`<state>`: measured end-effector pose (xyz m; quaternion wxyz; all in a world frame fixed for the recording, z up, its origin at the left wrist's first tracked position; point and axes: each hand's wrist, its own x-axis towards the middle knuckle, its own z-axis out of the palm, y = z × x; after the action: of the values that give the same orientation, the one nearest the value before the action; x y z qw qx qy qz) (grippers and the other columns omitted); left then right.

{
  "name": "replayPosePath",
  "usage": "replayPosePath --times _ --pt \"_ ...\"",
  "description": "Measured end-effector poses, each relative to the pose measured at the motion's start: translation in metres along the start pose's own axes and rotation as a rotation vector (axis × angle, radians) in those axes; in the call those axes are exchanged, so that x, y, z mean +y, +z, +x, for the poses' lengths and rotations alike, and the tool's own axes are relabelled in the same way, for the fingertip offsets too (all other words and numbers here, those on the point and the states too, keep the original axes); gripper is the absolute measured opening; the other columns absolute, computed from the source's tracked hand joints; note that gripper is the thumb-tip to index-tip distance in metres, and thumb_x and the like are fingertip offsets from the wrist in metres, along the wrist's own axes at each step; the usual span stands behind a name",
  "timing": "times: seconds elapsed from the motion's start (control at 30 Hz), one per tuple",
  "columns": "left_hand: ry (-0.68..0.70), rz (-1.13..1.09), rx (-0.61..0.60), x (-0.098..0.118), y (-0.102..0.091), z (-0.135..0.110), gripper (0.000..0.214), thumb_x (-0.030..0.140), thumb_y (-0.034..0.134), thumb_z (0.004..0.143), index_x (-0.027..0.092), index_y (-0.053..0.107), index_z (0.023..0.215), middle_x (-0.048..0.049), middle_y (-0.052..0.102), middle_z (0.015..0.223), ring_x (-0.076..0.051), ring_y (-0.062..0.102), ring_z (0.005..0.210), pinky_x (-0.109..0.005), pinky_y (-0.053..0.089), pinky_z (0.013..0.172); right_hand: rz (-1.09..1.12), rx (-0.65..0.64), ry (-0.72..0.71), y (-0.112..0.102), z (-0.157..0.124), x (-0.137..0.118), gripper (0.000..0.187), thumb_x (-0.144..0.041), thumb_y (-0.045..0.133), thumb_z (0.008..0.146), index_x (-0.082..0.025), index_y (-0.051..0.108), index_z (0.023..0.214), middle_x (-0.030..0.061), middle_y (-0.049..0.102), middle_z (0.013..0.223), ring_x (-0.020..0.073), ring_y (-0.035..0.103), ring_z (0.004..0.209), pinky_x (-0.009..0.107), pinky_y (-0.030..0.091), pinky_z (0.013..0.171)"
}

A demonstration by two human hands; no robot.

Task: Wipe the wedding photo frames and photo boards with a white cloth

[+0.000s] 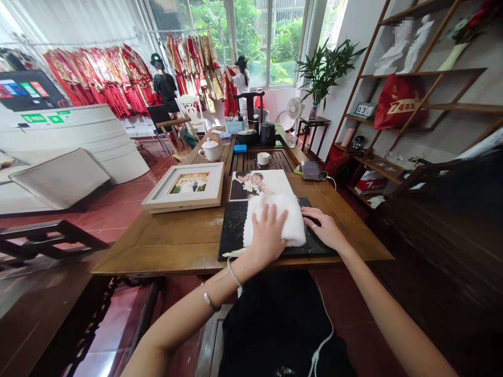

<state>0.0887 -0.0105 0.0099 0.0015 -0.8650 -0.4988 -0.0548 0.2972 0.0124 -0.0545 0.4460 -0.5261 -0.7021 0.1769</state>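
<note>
My left hand [269,233] lies flat with spread fingers on a folded white towel [294,222]. Beneath the towel is a black board [232,226], its surface speckled with pale marks. My right hand [324,229] rests at the board's right side, fingers stretched out beside the towel and holding nothing. A printed wedding photo [275,180] lies just beyond the towel, which covers its near edge. By the board's near left edge is a thin pale pointed thing [234,253], partly hidden by my left wrist.
A white picture frame [157,199] lies left on the wooden table [173,246]. Farther back stand a lidded white cup [211,151], a small white teacup [263,158] on a tea tray and a dark kettle [268,134]. A phone with a cable [312,170] lies right. Two people stand by clothes racks.
</note>
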Motion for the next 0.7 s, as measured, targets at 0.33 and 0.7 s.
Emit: replayPosePath --times 0.33,0.7 --pt "0.04 -0.112 -0.087 0.004 -0.003 -0.079 0.09 0.024 0.067 0.068 0.032 0.027 0.148 -0.0059 0.015 0.159 -0.03 0.009 0.147 -0.056 0.015 0.116 0.033 -0.001 -0.013 -0.002 0.001 -0.005 0.025 -0.035 0.056 0.085 -0.025 0.074 0.1 0.0074 0.069 0.119 0.0257 0.059 0.117 0.05 0.04 0.107" --pt "-0.179 -0.008 -0.038 -0.07 -0.018 -0.058 0.074 0.015 0.057 0.074 0.028 0.037 0.143 -0.0065 0.029 0.155 -0.029 0.021 0.143 -0.051 0.028 0.111 0.025 0.009 -0.018 -0.001 0.0 -0.001 0.024 -0.031 0.058 0.085 -0.025 0.074 0.101 0.0072 0.069 0.119 0.0249 0.06 0.117 0.049 0.041 0.107"
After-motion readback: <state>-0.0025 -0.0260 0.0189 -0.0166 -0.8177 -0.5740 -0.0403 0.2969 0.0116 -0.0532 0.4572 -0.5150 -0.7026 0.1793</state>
